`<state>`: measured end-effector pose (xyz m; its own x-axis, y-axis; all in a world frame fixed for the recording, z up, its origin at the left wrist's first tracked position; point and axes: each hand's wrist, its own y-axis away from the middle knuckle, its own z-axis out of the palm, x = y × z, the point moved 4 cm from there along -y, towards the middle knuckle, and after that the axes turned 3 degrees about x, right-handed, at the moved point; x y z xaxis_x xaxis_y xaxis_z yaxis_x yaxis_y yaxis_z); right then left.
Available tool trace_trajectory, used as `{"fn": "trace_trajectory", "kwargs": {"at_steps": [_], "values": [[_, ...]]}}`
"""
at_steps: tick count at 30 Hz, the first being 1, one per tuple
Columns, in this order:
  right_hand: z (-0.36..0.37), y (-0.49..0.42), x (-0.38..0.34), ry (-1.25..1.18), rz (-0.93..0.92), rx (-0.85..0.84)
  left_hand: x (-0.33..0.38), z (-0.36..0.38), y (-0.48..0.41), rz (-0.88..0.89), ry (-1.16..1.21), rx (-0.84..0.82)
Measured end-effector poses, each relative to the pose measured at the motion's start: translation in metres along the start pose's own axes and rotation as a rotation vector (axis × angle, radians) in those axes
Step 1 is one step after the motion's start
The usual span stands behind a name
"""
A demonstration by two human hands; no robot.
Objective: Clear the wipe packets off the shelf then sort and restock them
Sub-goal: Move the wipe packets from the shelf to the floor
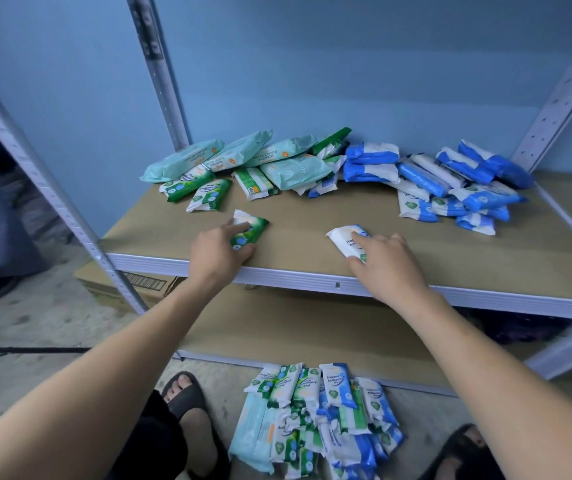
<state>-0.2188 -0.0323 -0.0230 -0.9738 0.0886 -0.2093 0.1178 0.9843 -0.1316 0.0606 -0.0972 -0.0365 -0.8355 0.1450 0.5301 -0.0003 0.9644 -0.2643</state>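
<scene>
Pale blue walls back a grey metal shelving unit (340, 284) whose brown board shelf (312, 209) carries the sorted stock. At far left on the shelf lies a row of pale mint-green wipe packets (236, 155), with smaller green-and-white wipe packets (196, 190) just in front of them. Near the front edge, the left hand (215, 252) lies on a single green-and-white packet (248, 230), fingers spread over its top and thumb at its near end; the packet rests flat on the board. To its right, apart from it, the right hand (390, 259) presses a blue-and-white packet (348, 242) against the shelf, fingertips on its near end, the hand loosely curled. At far right on the shelf sits a heap of blue-and-white wipe packets (451, 183), some overlapping. Below, on the concrete floor (35, 327) near the lower shelf, lies a mixed pile of green, blue and mint packets (312, 420). A cardboard box (132, 285) stands on the floor at left, behind the upright. Dark sandals (187, 393) show at the bottom edge.
</scene>
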Motion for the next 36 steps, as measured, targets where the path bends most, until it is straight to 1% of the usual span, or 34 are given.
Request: {"fn": "trace_trajectory", "kwargs": {"at_steps": [2, 6, 11, 13, 15, 17, 21, 24, 28, 30, 34, 36], "values": [[0.001, 0.018, -0.009, -0.019, -0.033, 0.024, 0.004, -0.003, 0.022, 0.034, 0.046, 0.040], [0.007, 0.054, -0.022, -0.065, -0.096, 0.102, 0.012, -0.001, 0.067, 0.113, 0.131, 0.065], [0.025, 0.094, -0.030, -0.156, -0.179, 0.245, 0.017, 0.020, 0.125, 0.239, 0.218, 0.150], [0.037, 0.109, -0.028, -0.204, -0.180, 0.270, 0.016, 0.032, 0.145, 0.280, 0.255, 0.177], [0.054, 0.124, -0.023, -0.218, -0.180, 0.238, 0.014, 0.047, 0.166, 0.304, 0.279, 0.158], [0.074, 0.135, -0.014, -0.217, -0.177, 0.173, 0.011, 0.066, 0.185, 0.293, 0.273, 0.070], [0.118, 0.152, 0.011, -0.192, -0.072, -0.046, -0.006, 0.109, 0.208, 0.149, 0.260, -0.182], [0.147, 0.160, 0.033, -0.193, 0.029, -0.150, -0.023, 0.143, 0.214, 0.037, 0.222, -0.303], [0.187, 0.164, 0.059, -0.190, 0.186, -0.291, -0.037, 0.182, 0.219, -0.022, 0.151, -0.419], [0.206, 0.166, 0.069, -0.171, 0.256, -0.347, -0.041, 0.198, 0.218, -0.048, 0.137, -0.449], [0.243, 0.169, 0.085, -0.192, 0.388, -0.414, -0.043, 0.229, 0.213, -0.078, 0.059, -0.505], [0.257, 0.168, 0.089, -0.224, 0.439, -0.426, -0.041, 0.245, 0.208, -0.077, 0.063, -0.530]]}}
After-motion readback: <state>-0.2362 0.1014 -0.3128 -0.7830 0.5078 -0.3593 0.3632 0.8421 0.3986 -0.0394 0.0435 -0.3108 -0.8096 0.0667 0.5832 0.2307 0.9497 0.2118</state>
